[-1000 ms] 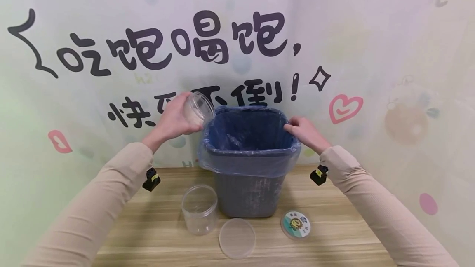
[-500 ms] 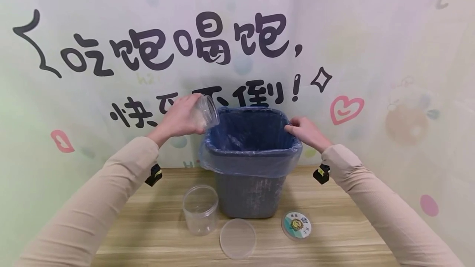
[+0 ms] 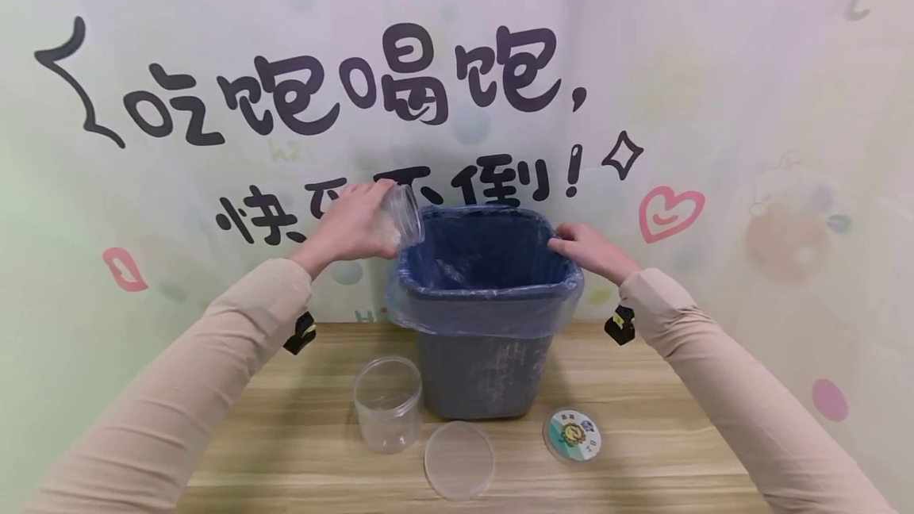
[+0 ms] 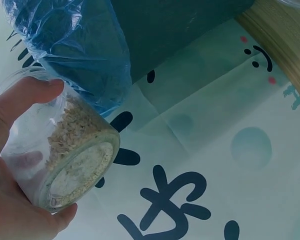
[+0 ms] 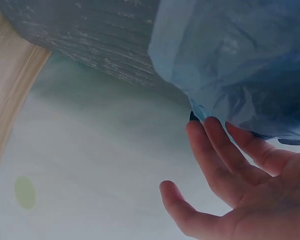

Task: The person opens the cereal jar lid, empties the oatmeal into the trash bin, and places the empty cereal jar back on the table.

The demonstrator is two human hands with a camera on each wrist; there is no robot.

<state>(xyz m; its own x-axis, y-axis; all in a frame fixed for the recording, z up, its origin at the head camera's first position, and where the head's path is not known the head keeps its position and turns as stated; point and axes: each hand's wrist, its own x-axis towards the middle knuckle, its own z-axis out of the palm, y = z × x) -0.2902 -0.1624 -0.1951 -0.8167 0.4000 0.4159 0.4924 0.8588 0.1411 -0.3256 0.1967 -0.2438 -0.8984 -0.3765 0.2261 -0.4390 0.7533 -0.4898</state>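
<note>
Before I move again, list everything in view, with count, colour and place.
Table: one, light wood, under the bin
Backdrop: one, pale with black writing, behind the table
Bin: one, grey, on the table
Bag: one, blue, lining the bin, folded over its rim
Held jar: one, clear, tilted at the bag's left edge
Flakes: too many to count, pale tan, inside the held jar
Standing jar: one, clear, upright, front-left of the bin
Plain lid: one, clear, before the bin
Printed lid: one, green and white, front-right
Wrist boxes: two, black and yellow, below the cuffs
Sleeves: two, beige, on both arms
Left hand: one, bare, gripping the held jar
Right hand: one, bare, pinching the bag's rim
</note>
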